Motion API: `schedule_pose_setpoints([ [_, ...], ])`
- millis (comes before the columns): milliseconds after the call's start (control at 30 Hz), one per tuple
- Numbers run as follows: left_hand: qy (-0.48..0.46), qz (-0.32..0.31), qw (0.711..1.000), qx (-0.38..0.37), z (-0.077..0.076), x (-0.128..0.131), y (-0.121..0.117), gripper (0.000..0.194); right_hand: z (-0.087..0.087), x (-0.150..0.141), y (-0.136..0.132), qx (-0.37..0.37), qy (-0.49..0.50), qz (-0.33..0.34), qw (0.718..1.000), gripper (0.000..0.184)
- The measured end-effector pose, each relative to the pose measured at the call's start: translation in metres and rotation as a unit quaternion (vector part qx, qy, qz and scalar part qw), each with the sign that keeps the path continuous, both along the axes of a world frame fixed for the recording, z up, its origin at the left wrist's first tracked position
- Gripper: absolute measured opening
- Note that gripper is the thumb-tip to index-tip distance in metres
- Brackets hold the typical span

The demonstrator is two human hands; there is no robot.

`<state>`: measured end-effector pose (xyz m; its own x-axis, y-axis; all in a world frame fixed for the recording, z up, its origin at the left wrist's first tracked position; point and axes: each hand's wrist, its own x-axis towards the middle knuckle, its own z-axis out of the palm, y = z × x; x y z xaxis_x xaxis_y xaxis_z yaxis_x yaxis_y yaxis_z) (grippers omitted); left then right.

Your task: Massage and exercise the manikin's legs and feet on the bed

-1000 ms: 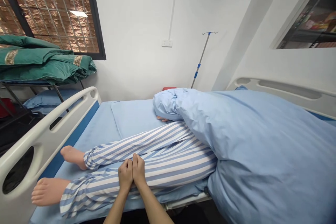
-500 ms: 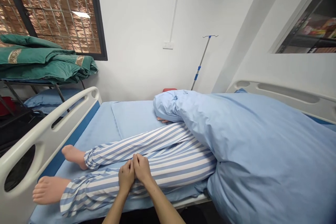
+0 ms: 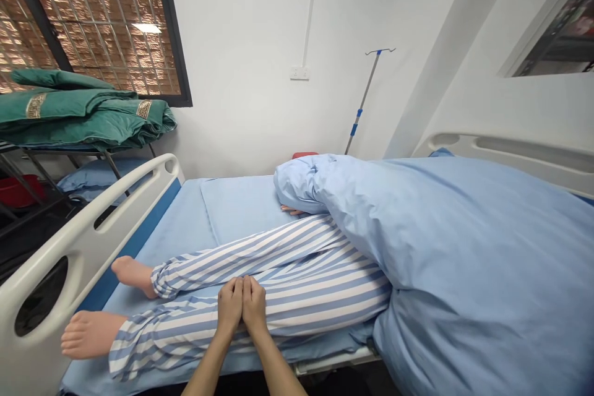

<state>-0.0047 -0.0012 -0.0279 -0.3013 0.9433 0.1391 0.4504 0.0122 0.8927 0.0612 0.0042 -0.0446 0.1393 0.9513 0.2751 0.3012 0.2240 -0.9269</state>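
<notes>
My left hand (image 3: 229, 305) and my right hand (image 3: 254, 304) are side by side, touching, with the backs towards me. Both are closed, fingers curled under; nothing shows sticking out of either. They are in front of the near leg of a figure in blue-and-white striped trousers (image 3: 320, 297), around the shin. I cannot tell whether they touch the cloth, which shows no bunching around them. The figure lies on a bed with bare feet (image 3: 93, 335) to the left. A light-blue quilt (image 3: 445, 241) covers its upper body, and some fingers (image 3: 291, 210) peek from under its edge.
A white footboard (image 3: 116, 192) stands left, a headboard (image 3: 520, 151) right. Behind the bed are an IV pole (image 3: 366, 96) and a wall socket (image 3: 299, 73). Folded green quilts (image 3: 93, 114) lie on a rack by the barred window.
My hands have shifted slightly right and now sit level beside each other, still closed. The view has turned a little. The figure and quilt have stayed in place.
</notes>
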Motion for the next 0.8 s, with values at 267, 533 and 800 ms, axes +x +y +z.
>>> schedule_pose_setpoints([
  [267, -0.079, 0.022, 0.996, 0.030, 0.019, 0.021, 0.002, 0.036, 0.000, 0.007, 0.004, -0.016, 0.091, 0.001, 0.996, 0.038],
  [533, 0.061, 0.001, 0.998, 0.020, -0.017, 0.013, -0.006, 0.034, -0.006, 0.007, 0.007, -0.016, 0.119, -0.016, 0.993, 0.033],
  [800, 0.105, -0.002, 0.994, 0.038, -0.017, 0.013, -0.004, 0.034, 0.013, 0.022, 0.005, -0.008, -0.043, 0.027, 0.999, 0.037],
])
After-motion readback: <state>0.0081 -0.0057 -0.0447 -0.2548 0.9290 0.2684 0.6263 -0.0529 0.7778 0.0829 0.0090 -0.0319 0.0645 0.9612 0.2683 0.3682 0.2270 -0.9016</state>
